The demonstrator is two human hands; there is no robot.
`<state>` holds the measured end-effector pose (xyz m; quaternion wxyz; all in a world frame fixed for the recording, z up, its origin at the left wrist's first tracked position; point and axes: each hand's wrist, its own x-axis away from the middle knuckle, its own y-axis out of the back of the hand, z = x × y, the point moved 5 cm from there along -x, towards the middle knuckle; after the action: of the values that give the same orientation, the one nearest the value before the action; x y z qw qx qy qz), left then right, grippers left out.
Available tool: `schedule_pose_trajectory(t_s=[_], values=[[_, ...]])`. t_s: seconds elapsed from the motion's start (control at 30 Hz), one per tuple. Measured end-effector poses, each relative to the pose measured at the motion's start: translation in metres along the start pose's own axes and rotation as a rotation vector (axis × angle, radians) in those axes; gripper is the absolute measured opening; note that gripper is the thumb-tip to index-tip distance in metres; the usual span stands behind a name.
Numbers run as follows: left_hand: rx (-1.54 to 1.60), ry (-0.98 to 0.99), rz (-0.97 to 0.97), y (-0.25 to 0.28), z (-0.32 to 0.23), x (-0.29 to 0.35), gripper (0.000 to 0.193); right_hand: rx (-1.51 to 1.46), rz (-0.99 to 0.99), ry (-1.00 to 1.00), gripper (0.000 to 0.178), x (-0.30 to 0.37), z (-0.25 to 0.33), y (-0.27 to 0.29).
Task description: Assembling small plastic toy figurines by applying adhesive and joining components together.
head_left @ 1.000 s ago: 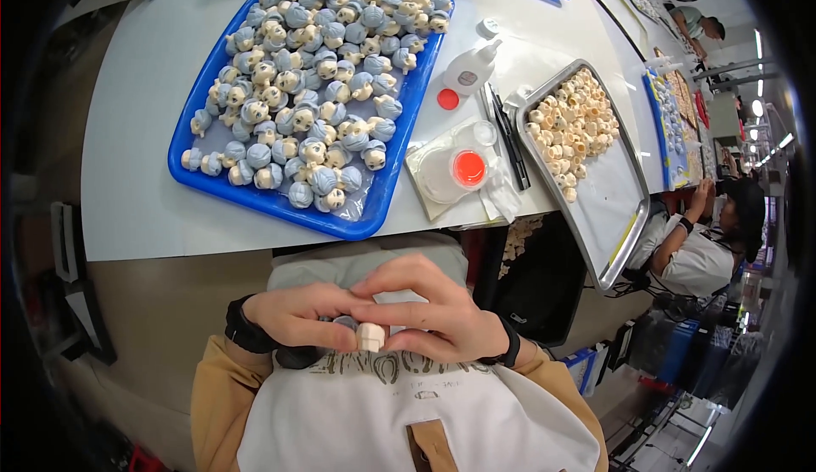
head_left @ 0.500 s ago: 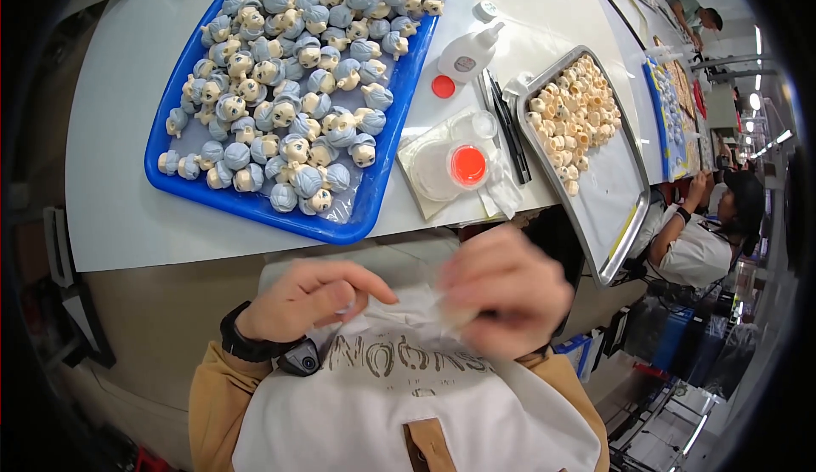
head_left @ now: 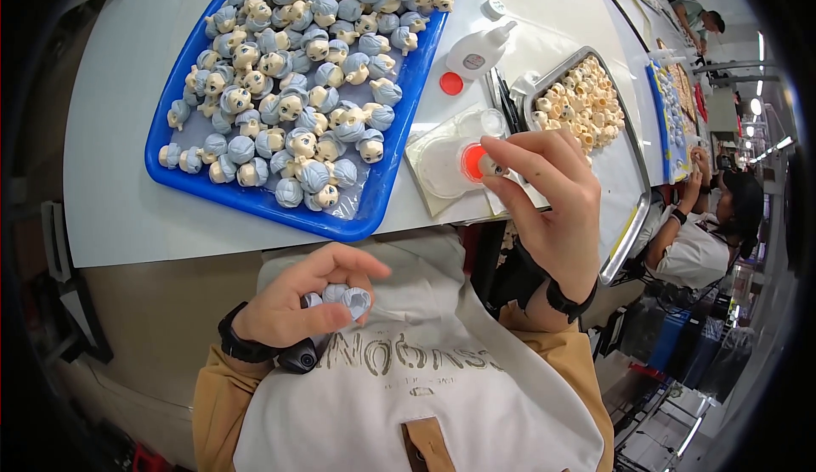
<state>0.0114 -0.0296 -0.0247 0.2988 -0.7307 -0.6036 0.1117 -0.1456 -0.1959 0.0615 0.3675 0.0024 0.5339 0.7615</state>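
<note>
My left hand is half curled above my lap, cupping several blue-grey doll hair pieces in its palm. One of those pieces shows its hollow side. My right hand is raised over the table's near edge. Between its thumb and index finger it pinches a small cream doll face piece with a painted eye. That piece is right by the orange-red round top of a whitish translucent jar; whether the two touch I cannot tell. The jar stands on a flat pale pad.
A blue tray of doll heads with blue-grey hair fills the left. Behind the jar are a white squeeze bottle, a red disc and dark slim tools. A metal tray holds cream parts. Another person works at far right.
My right hand has gone from above my lap, beside the left, forward and right to the jar, with the face piece in it. My left hand has turned, showing the hair pieces.
</note>
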Motion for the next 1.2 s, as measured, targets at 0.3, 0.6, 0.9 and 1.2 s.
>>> schedule_pose_trajectory(t_s=[0.3, 0.6, 0.9, 1.2], values=[[0.005, -0.068, -0.060, 0.011, 0.003, -0.001, 0.057, 0.021, 0.015, -0.013, 0.028, 0.004, 0.002, 0.002], [0.052, -0.139, -0.070, 0.012, 0.006, -0.005, 0.048, 0.004, -0.016, 0.048, 0.031, 0.006, -0.001, -0.004], [-0.019, -0.091, -0.101, 0.006, 0.001, -0.007, 0.046, 0.062, -0.044, 0.031, 0.030, 0.015, 0.001, -0.004], [0.038, -0.232, -0.176, 0.008, 0.001, -0.011, 0.041, -0.190, -0.315, -0.113, 0.035, 0.036, 0.003, -0.009]])
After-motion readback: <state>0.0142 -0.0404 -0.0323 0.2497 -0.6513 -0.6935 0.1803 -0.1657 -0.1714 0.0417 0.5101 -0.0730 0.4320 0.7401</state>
